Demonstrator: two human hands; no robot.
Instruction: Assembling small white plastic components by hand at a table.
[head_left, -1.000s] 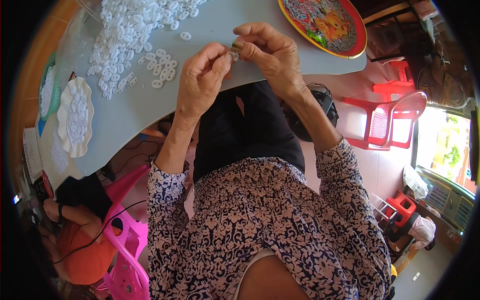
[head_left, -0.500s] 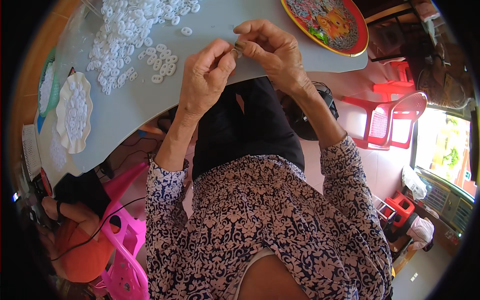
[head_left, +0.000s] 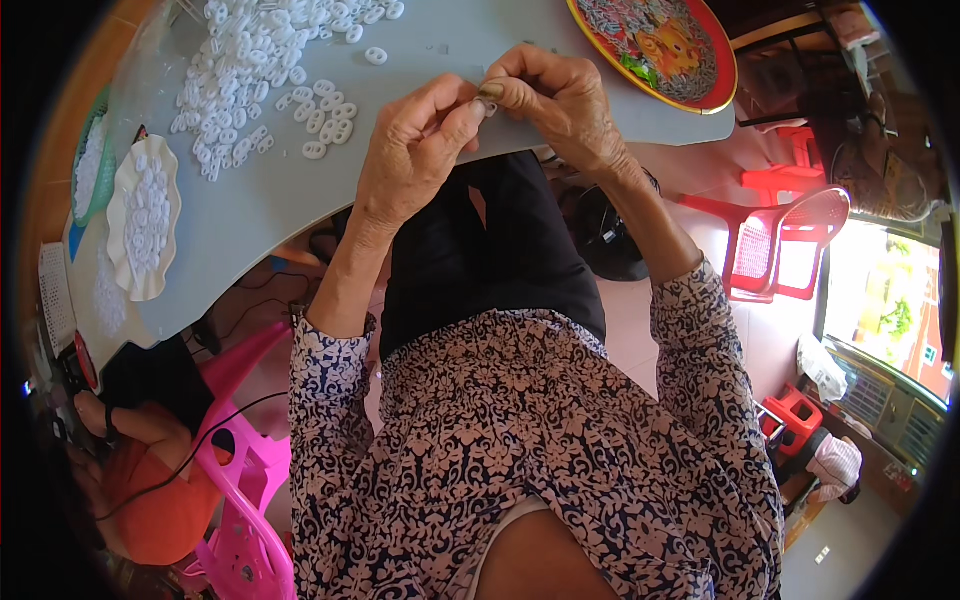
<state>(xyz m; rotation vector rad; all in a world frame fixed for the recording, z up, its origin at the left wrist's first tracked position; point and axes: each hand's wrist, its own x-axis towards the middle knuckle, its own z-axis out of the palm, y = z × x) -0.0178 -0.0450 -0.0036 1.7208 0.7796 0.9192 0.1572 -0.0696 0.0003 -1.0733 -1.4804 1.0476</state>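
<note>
Head view | I see left hand and right hand together, both pinching one small white piece between their fingertips | neither hand nearer | its long axis I cannot tell | white pile lies forward-left

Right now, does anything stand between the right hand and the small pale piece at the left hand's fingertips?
Nothing visible does. The right hand is right at the small pale piece, which the left hand pinches; fingers partly cover it, so exact contact cannot be told.
</note>
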